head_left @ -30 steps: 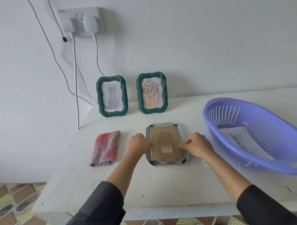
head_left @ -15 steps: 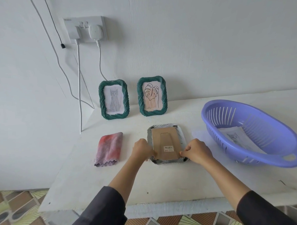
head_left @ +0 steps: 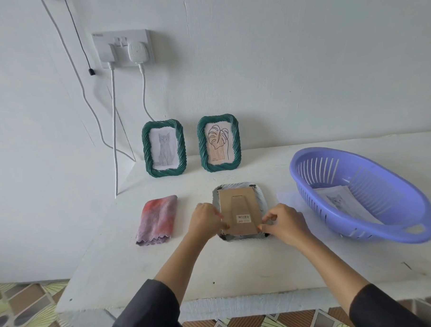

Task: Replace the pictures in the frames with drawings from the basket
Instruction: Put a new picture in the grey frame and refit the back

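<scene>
A picture frame (head_left: pixel 260 198) lies face down on the white table, its brown cardboard back (head_left: pixel 238 211) with a barcode sticker facing up. My left hand (head_left: pixel 206 220) pinches the back's left lower edge. My right hand (head_left: pixel 283 222) pinches its right lower corner. Two green frames stand against the wall: one with a cat drawing (head_left: pixel 164 147), one with a leaf drawing (head_left: pixel 218 143). A purple basket (head_left: pixel 375 220) at the right holds paper drawings (head_left: pixel 339 200).
A folded pink and red cloth (head_left: pixel 157 220) lies left of the face-down frame. White cables (head_left: pixel 114 133) hang from a wall socket (head_left: pixel 123 48) down to the table's back left corner. The table's front edge (head_left: pixel 240 305) runs just below my forearms.
The camera has tilted down slightly, so the scene sits lower in view. Both hands have slid toward the lower corners of the cardboard back, fingers now on its edges.
</scene>
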The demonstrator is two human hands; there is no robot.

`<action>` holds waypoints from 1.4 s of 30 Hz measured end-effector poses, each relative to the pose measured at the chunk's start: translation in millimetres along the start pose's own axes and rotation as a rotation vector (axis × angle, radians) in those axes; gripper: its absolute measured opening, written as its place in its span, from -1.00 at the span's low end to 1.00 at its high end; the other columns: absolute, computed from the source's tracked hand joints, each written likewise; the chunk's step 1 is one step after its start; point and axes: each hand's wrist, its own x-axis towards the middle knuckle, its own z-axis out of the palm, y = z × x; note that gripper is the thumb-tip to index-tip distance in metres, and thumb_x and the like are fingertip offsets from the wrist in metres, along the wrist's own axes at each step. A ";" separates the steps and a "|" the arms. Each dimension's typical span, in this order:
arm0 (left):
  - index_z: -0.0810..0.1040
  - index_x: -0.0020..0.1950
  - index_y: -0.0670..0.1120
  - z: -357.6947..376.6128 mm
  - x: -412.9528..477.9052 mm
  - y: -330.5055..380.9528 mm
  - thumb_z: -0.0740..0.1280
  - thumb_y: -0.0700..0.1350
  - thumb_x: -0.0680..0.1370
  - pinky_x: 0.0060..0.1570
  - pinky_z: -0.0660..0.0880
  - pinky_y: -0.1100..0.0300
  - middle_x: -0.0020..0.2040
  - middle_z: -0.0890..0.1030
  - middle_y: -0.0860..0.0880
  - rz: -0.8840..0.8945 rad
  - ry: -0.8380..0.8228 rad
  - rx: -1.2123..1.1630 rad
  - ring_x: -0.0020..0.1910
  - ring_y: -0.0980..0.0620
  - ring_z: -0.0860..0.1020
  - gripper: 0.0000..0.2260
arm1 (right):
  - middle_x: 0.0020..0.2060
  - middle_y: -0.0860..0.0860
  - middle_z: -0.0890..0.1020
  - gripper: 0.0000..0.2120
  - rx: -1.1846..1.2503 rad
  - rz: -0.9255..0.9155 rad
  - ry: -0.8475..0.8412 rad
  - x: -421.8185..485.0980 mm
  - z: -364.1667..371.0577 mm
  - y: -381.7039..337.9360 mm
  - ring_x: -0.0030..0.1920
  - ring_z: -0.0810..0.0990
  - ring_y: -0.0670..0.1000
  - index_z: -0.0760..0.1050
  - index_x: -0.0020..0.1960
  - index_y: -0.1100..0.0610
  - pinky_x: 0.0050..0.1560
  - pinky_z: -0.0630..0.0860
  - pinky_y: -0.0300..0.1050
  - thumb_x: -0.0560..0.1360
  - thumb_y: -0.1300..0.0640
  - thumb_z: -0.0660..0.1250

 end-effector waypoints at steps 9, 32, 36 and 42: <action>0.68 -0.03 -0.11 -8.3 -5.6 -1.6 0.52 -0.16 0.32 -0.26 0.39 0.28 -0.18 0.60 -0.06 0.159 -0.153 0.116 -0.22 0.05 0.49 -0.76 | -0.14 -0.11 0.64 -0.75 -0.124 -0.182 -0.196 5.4 -14.6 1.8 -0.04 0.53 -0.05 0.62 -0.01 -0.02 0.02 0.25 -0.20 0.34 -0.05 0.46; 0.67 0.06 0.01 -16.8 3.2 3.2 0.50 0.05 0.33 -0.01 0.45 0.18 0.00 0.66 -0.04 0.303 -0.257 0.410 -0.12 0.05 0.47 -0.67 | -0.38 0.00 0.50 -0.79 -0.565 -0.533 -0.173 8.8 -13.0 -3.5 -0.25 0.33 0.05 0.58 -0.15 0.15 -0.02 0.22 -0.13 0.51 0.04 0.26; 0.67 0.04 0.02 -14.4 2.4 1.7 0.49 0.05 0.32 0.02 0.51 0.12 -0.02 0.67 -0.04 0.307 -0.227 0.403 -0.06 -0.01 0.54 -0.68 | -0.20 0.05 0.64 -0.76 -0.610 -0.572 -0.125 7.5 -8.1 -1.2 -0.14 0.47 0.08 0.58 -0.10 0.17 0.04 0.22 -0.14 0.54 0.06 0.21; 0.69 0.00 0.03 -12.7 1.4 -0.2 0.47 0.03 0.35 -0.11 0.45 0.18 -0.08 0.69 -0.02 0.308 -0.204 0.373 -0.17 0.02 0.52 -0.75 | -0.11 0.03 0.67 -0.77 -0.580 -0.599 -0.074 10.5 -4.0 2.0 -0.04 0.55 0.05 0.58 -0.07 0.16 0.14 0.25 -0.15 0.55 0.07 0.18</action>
